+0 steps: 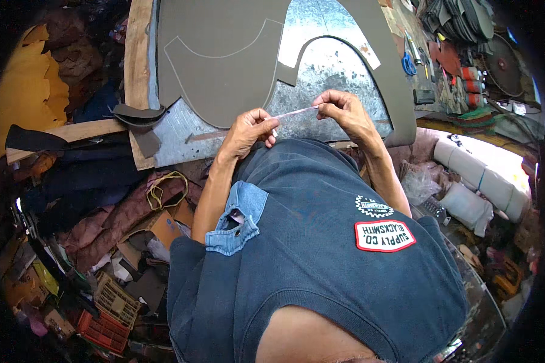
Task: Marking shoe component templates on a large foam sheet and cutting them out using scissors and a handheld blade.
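Observation:
A thin, pale pinkish strip (pixel 295 112) stretches almost straight between my two hands, just above the metal-covered table edge. My left hand (pixel 252 128) pinches its left end, and a small white bit shows below the thumb; I cannot make out what that is. At the other end, my right hand (pixel 343 114) grips the strip between thumb and fingertips. Beyond the hands lies a dark grey-brown sheet (pixel 218 78) with a curved outline drawn on it in a light line. Some of the sheet is cut away, baring the scuffed metal surface (pixel 330 75).
Blue-handled scissors (pixel 409 63) and other tools lie on the bench at right. Dark offcuts (pixel 140 115) sit at the table's left corner. A wooden plank (pixel 91 129) juts out left. Plastic crates (pixel 116 301) and scraps crowd the lower left; a white wrapped bundle (pixel 481 172) lies at right.

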`<action>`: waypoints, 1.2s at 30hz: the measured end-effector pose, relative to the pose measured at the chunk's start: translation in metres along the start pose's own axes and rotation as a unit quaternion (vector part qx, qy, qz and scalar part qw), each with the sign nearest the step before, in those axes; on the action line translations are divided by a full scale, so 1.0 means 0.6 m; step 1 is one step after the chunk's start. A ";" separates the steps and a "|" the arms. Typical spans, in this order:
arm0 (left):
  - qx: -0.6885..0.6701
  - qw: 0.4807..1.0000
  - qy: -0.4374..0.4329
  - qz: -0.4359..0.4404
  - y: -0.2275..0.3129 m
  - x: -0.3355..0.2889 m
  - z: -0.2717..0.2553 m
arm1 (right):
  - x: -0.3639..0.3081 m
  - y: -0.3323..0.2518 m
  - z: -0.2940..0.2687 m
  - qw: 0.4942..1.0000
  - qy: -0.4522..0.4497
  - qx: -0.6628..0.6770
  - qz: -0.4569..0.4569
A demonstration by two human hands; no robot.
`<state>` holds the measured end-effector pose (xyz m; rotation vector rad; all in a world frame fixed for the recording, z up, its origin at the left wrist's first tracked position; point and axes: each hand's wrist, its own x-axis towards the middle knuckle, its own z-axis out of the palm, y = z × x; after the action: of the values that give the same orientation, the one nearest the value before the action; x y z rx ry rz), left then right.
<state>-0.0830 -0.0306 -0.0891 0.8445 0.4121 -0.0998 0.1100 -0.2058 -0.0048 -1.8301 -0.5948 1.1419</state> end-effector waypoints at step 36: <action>0.067 0.995 0.079 -0.015 -0.024 0.103 0.105 | -0.042 0.066 -0.130 0.987 0.021 0.152 0.039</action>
<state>-0.0099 -0.0822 -0.0861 0.9813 0.5716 -0.0898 0.1652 -0.2780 -0.0118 -1.6219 -0.3060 1.1721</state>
